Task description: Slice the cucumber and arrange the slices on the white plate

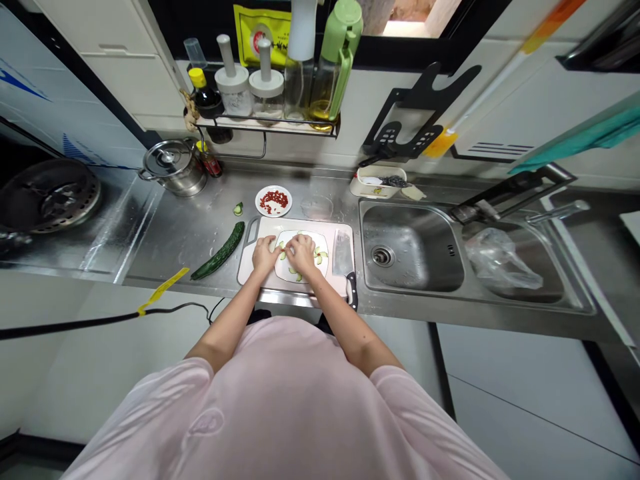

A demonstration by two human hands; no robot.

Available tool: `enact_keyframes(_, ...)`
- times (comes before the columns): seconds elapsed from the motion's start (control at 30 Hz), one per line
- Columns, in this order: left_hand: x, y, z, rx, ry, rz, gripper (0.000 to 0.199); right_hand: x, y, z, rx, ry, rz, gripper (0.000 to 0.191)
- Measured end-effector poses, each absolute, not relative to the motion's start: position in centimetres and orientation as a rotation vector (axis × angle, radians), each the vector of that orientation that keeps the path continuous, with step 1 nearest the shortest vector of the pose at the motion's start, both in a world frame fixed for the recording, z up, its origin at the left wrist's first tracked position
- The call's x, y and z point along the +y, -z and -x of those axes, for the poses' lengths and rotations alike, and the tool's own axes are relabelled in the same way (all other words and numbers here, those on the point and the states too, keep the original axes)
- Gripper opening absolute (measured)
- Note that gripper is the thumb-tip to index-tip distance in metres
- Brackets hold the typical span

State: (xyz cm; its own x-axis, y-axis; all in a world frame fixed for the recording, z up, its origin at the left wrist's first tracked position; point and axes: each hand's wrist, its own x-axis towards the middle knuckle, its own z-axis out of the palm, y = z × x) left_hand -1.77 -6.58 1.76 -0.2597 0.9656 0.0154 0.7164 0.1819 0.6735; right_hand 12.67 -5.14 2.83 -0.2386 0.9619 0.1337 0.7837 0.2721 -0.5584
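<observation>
A white plate (320, 241) with cucumber slices (320, 256) set in small groups lies on a pale pink cutting board (246, 265). My left hand (264, 253) is at the plate's left edge, its thumb and forefinger apart near a slice. Over the middle of the plate, my right hand (301, 254) is closed in a pinch at a cucumber slice, mostly hidden by the fingers. A kitchen knife (343, 253) rests along the board's right side, black handle toward me. Left of the board lies a whole cucumber (220, 252), with a cut end piece (239, 209) beyond it.
Behind the board stand a small plate of chopped red pieces (274, 201) and a clear bowl (317, 208). To the right is a steel sink (415, 250) holding a plastic bag (503, 259). A lidded pot (175, 167) and wok (47, 195) stand left, below a spice rack (265, 123).
</observation>
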Motion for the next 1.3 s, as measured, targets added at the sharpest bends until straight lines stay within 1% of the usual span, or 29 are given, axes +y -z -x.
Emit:
enact_keyframes(0.17, -6.4, -1.6, 2.7, 2.020, -0.933, -1.420, 0.036, -5.4, -4.8, -14.7, -1.841, -0.560, 1.553, 0.014)
enact_keyframes(0.33, -6.9, -1.4, 3.9, 1.977, -1.033, -1.305, 0.037, -6.1, -7.0, -19.1, -1.591, -0.452, 1.460, 0.013)
enact_keyframes(0.53, -7.8, -1.2, 4.0, 1.925, -1.064, -1.233, 0.037, -8.5, -7.1, -23.5, -1.542, -0.394, 1.547, 0.013)
enact_keyframes(0.77, -9.5, -1.8, 3.8, 1.827, -1.015, -1.134, 0.040, -12.2, -4.4, -24.4, -1.490, -0.642, 1.665, 0.025)
enact_keyframes(0.93, -10.5, -1.7, 3.8, 1.806, -0.890, -1.153, 0.043, -13.6, -3.1, -23.8, -1.515, -0.846, 1.916, 0.044)
enact_keyframes(1.03, -10.8, -1.3, 3.7, 1.782, -0.832, -1.145, 0.045, -13.6, -2.7, -23.5, -1.514, -0.947, 1.995, 0.052)
enact_keyframes(1.13, -11.0, -0.9, 3.5, 1.739, -0.813, -1.113, 0.045, -13.4, -2.2, -23.1, -1.445, -1.039, 1.985, 0.057)
enact_keyframes(1.3, -11.2, -0.6, 2.9, 1.645, -0.859, -0.966, 0.038, -13.1, -1.3, -22.2, -1.309, -1.143, 1.902, 0.060)
